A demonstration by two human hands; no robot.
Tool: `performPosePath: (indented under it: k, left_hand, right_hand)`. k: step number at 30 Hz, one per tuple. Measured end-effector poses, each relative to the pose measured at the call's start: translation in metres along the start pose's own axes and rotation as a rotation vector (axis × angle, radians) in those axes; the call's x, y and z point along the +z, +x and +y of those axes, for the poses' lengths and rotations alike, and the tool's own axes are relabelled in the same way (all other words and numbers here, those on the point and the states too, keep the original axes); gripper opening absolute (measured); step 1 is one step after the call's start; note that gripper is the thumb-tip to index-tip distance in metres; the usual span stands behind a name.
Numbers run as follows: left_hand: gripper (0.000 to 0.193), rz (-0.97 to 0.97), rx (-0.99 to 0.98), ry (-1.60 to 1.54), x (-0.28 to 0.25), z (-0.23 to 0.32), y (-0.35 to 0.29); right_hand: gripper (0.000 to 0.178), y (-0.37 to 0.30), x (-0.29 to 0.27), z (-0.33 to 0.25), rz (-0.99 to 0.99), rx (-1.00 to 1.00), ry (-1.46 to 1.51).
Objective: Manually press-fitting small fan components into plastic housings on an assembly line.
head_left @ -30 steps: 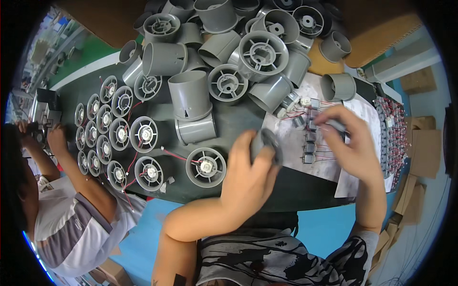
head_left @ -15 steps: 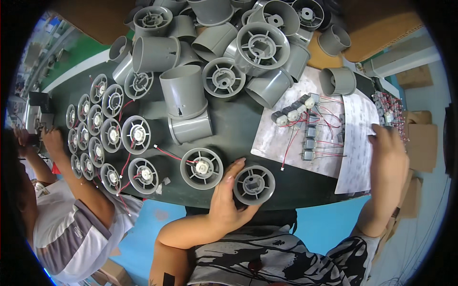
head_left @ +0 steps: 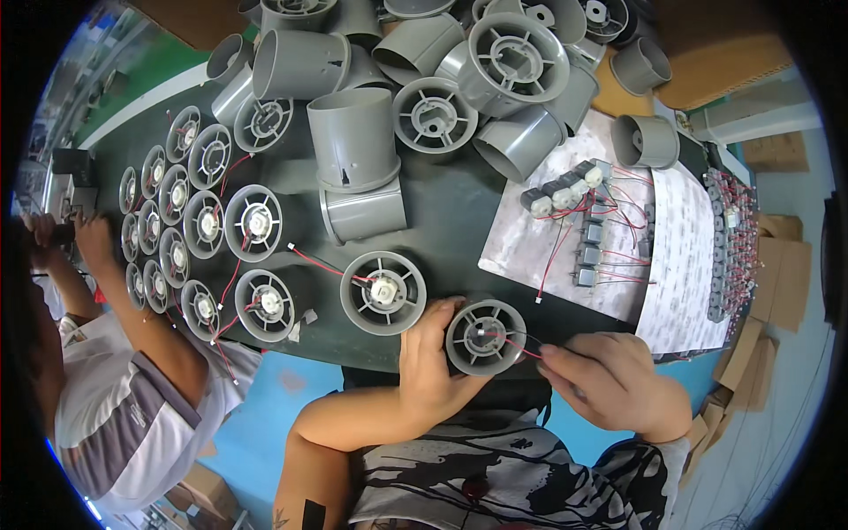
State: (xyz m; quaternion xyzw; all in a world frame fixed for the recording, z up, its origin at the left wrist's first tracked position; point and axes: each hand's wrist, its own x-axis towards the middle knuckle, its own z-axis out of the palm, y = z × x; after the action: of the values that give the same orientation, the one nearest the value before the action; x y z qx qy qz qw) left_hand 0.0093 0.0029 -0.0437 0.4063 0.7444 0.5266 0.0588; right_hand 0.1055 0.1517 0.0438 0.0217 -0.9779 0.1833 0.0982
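Observation:
My left hand (head_left: 427, 364) is closed round the side of a grey round plastic housing (head_left: 463, 355), held upright with its spoked face up. Over that face, my right hand (head_left: 609, 382) pinches a thin red and black wire lead (head_left: 516, 344). The lead's far end reaches the housing's hub, where a small pale tip shows. To the left of my left hand stands another grey housing (head_left: 352, 320), with a white part in its hub and a red lead trailing out.
Several housings with wires (head_left: 205, 225) stand in rows at the left, near a co-worker's hand (head_left: 95, 243). Bare grey housings (head_left: 353, 141) pile up at the back. Small motors with leads (head_left: 586, 256) lie on a stained sheet (head_left: 521, 252) at the right, beside a white printed sheet (head_left: 685, 283).
My right hand has come left from the printed sheet to the housing and now pinches a wire lead. My left hand keeps hold of the housing. The view has shifted slightly.

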Motion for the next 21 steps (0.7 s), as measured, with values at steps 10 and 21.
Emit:
performPosePath:
  k: [10, 21]
  left_hand:
    - [0.077, -0.13, -0.012, 0.076, -0.01, 0.012, 0.006]
    - [0.051, -0.366, -0.126, -0.211, -0.035, 0.012, 0.009]
  right_hand:
    - [0.031, 0.0, 0.01, -0.006, 0.084, -0.085, -0.036]
    - [0.028, 0.01, 0.015, 0.004, 0.019, -0.222, 0.004]
